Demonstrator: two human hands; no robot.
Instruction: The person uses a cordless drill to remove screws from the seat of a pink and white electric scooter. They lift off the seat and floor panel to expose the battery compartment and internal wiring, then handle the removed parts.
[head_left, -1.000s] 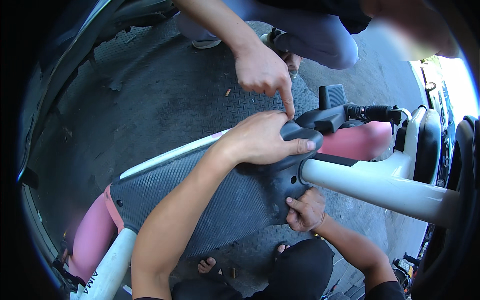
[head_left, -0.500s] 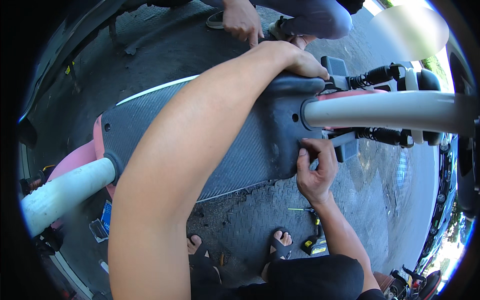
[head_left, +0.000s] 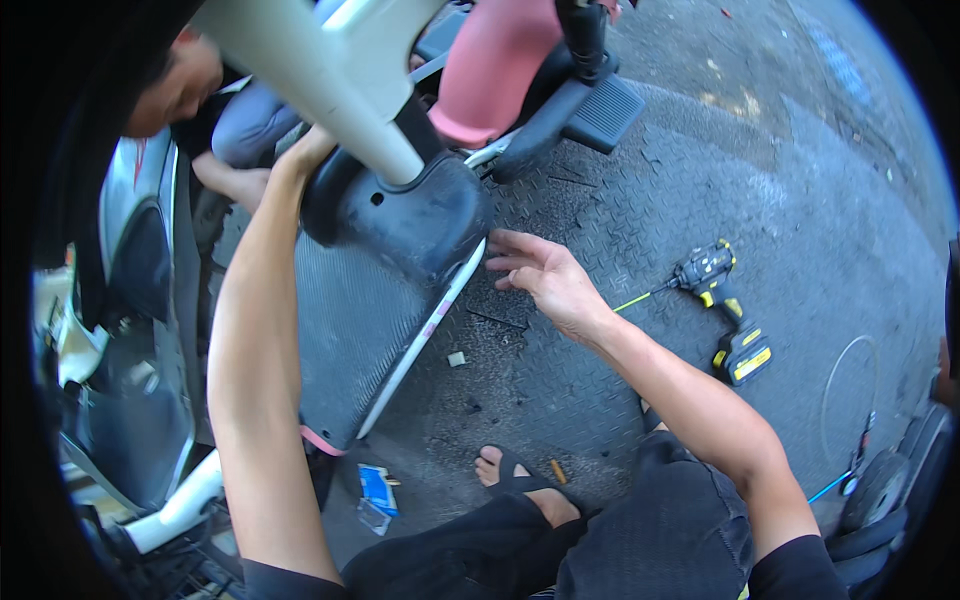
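— Where is the ribbed footboard (head_left: 350,320), and how is it held?
— It is seen left of the middle, the white tube (head_left: 345,110) rising from its raised far end. That end's far left side is reached by the left hand (head_left: 314,148); its fingers are hidden, so whether anything is gripped cannot be told. The right hand (head_left: 535,275) is unclosed, fingers spread, just beside the pale edge strip (head_left: 425,335), with nothing grasped.
— How is this best handled?
— Both sides should probably be worked evenly, and fingertips kept from being pinched beside the tube.
— And room?
— Most is offered on the right, between the strip and the power drill (head_left: 730,310), whose bit is pointed towards the right forearm. Movement is limited by the pink fender (head_left: 495,70) at the far side and a co-worker's forearm (head_left: 230,183) at the far left.
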